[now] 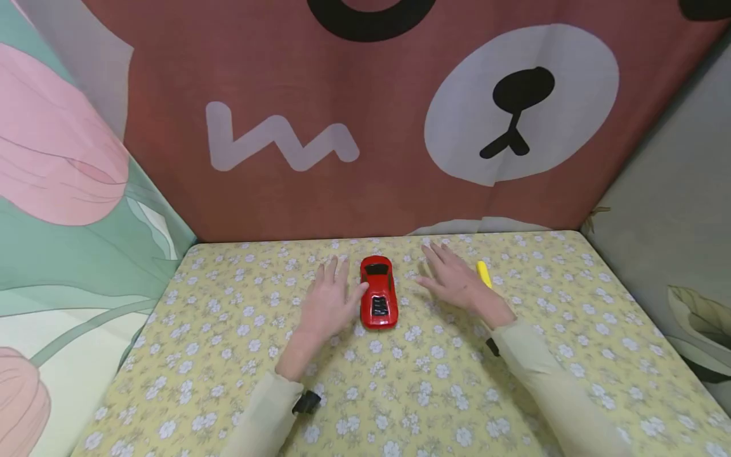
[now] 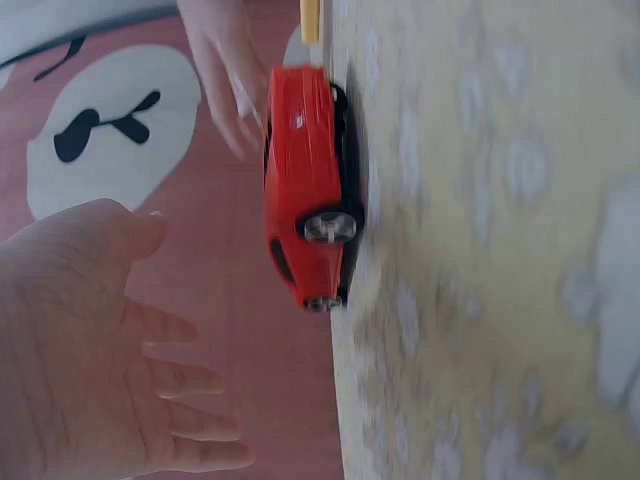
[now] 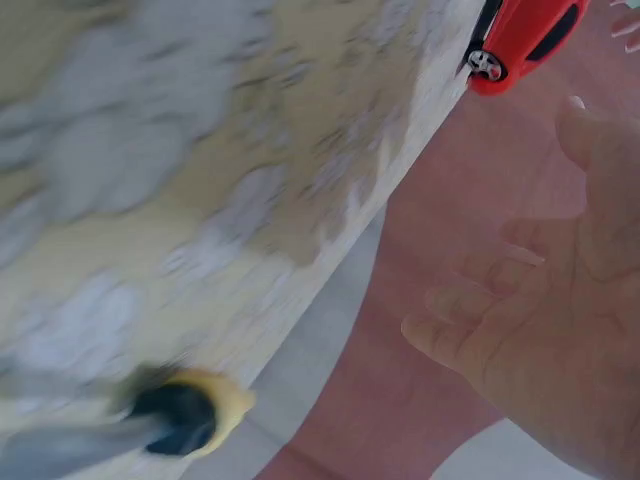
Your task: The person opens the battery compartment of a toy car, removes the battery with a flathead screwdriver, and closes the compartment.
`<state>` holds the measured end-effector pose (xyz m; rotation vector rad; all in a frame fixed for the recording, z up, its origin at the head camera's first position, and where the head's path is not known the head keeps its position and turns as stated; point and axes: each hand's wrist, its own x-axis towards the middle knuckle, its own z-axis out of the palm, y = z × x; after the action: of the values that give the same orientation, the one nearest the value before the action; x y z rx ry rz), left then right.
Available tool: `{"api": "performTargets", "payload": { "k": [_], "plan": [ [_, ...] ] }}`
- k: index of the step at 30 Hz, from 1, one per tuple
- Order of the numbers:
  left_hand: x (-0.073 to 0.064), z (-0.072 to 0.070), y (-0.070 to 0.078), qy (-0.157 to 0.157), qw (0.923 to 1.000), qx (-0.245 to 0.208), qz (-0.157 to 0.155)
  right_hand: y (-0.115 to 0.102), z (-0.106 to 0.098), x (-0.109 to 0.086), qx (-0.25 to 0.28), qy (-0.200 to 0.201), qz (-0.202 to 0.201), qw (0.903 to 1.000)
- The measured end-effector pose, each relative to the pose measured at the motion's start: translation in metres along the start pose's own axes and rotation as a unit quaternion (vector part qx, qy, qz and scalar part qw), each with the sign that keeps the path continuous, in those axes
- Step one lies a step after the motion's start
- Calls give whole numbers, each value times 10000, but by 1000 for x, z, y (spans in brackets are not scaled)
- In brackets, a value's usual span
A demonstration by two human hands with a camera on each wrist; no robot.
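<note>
A red toy car [image 1: 379,293] stands on the flowered tabletop between the two hands; its side and wheels show in the left wrist view. My left hand [image 1: 329,304] hovers just left of the car with fingers spread, the thumb tip overlapping the car's edge in the head view. In the left wrist view a gap shows between that palm [image 2: 70,340] and the car. To the car's right, my right hand [image 1: 454,277] is held with fingers extended and nothing in it. Beside it lies a yellow-handled object [image 1: 483,273], partly hidden by the hand; the right wrist view blurs its dark and grey parts.
A pale yellow tablecloth [image 1: 400,393] with white flowers covers the table. Behind the far edge hangs a reddish-brown cloth [image 1: 388,190] with a cartoon face. Patterned cloth [image 1: 68,273] rises on the left, and a grey cloth [image 1: 674,190] on the right.
</note>
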<state>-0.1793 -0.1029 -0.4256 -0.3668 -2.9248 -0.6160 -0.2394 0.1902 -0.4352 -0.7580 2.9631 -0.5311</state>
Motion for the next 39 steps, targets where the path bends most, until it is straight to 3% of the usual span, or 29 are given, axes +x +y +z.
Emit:
{"api": "performTargets", "payload": {
  "k": [4, 11, 17, 29, 35, 39],
  "plan": [
    [-3, 6, 11, 53, 9996, -223, 165, -8, 1, 11, 107, -215, -176, 9996],
    [-9, 15, 26, -330, 9985, -432, -39, -20, 5, 29, 275, -439, -317, 9982],
    [-10, 22, 34, -577, 9971, -490, 51, -31, 7, 38, 363, -744, -232, 9963],
    [-11, 35, 42, -249, 9974, -515, 439, -43, 11, 50, 668, -1027, -382, 9917],
    [-13, 38, 54, -248, 9995, -170, 124, -39, 14, 56, 837, -1254, -379, 9878],
    [-14, 41, 60, -219, 9997, 78, -60, -33, 16, 59, 1052, -1354, -600, 9834]
  ]
}}
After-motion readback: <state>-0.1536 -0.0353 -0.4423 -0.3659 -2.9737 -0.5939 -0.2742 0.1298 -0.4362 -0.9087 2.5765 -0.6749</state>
